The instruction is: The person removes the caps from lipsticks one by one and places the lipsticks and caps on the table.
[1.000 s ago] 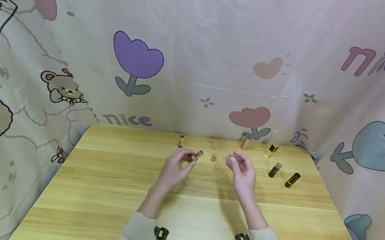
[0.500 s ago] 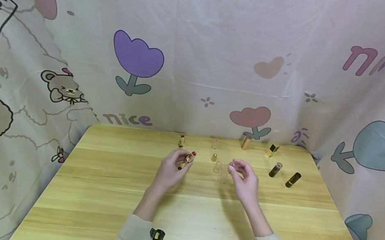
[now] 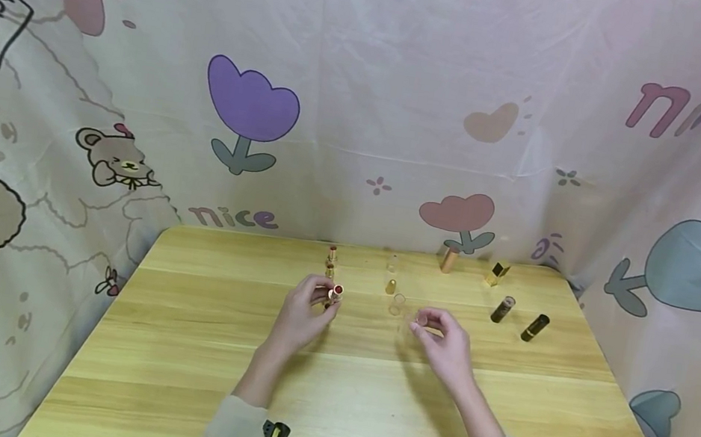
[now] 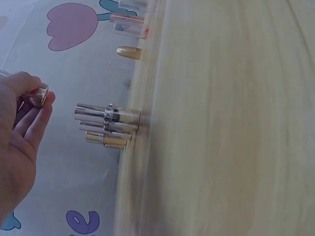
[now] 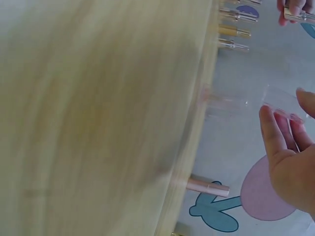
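Note:
My left hand (image 3: 302,315) pinches an uncapped lipstick (image 3: 335,292), its red tip showing in the head view. In the left wrist view its shiny base (image 4: 41,93) sits between thumb and fingers, held off the table. My right hand (image 3: 449,343) pinches a clear cap (image 5: 280,101) between thumb and fingertips, above the table. Just beyond the left hand, several uncapped lipsticks (image 4: 108,115) stand in a row, partly hidden by that hand in the head view. Between the hands stand a gold bullet-shaped cap (image 3: 391,286) and a clear cap (image 3: 397,304).
Another clear cap (image 3: 392,262) stands farther back. To the right are a rose-gold tube (image 3: 449,260), a gold-and-black tube (image 3: 497,274), a dark tube with a clear top (image 3: 503,309) and a black tube (image 3: 535,328). A printed curtain (image 3: 352,113) hangs behind the wooden table (image 3: 167,350).
The left hand has drawn left and nearer with the lipstick, which now tilts more upright. The right hand has come nearer to the person, with the clear cap between its fingers.

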`<state>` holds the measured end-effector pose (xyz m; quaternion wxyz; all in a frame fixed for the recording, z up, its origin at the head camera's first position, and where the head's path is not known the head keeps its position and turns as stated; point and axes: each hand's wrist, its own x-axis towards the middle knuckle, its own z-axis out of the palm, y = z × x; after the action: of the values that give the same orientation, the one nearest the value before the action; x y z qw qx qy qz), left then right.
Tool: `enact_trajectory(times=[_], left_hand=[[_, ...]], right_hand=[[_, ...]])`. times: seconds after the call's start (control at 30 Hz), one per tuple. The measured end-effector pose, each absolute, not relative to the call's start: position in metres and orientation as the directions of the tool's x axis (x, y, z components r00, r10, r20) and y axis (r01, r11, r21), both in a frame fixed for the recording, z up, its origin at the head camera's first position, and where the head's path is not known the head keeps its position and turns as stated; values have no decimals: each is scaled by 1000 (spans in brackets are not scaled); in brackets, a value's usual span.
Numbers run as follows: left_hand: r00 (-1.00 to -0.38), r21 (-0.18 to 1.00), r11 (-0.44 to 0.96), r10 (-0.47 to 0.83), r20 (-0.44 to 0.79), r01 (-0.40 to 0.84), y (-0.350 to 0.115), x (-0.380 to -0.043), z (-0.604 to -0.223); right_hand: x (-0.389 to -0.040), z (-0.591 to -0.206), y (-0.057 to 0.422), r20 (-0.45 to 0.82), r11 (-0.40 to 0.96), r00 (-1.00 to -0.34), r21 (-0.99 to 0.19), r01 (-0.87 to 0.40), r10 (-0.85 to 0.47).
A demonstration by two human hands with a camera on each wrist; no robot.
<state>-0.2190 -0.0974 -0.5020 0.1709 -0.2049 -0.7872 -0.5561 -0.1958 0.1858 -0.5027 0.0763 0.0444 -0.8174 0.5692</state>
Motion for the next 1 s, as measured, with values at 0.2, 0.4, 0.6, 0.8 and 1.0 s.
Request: enact_trajectory(times=[0.2,0.4,0.6,0.8,1.0], left_hand=[[-860,795,331,137,492,508,-104,-216,-503],[-859,772,385,138,493,505,-109,-212,-503],[-862,743,450,145,486,495,-114,-208,-503],[-893,762,475,148,425,441,-119,-204,-504],[-912,776,481,182,367,408,-123,-200,-506]], right_hand=[[-194,-507,188,117,430,-992,-893,-129,-56],[-193,-511,189,73,557,-991,-821,-124,-113],[-193,-515,192,38,600,-987,-791,-124,-154],[-195,-518,193,10,622,-989,-777,-102,-150],[-194,-518,193,9,628,-989,-772,-102,-150]])
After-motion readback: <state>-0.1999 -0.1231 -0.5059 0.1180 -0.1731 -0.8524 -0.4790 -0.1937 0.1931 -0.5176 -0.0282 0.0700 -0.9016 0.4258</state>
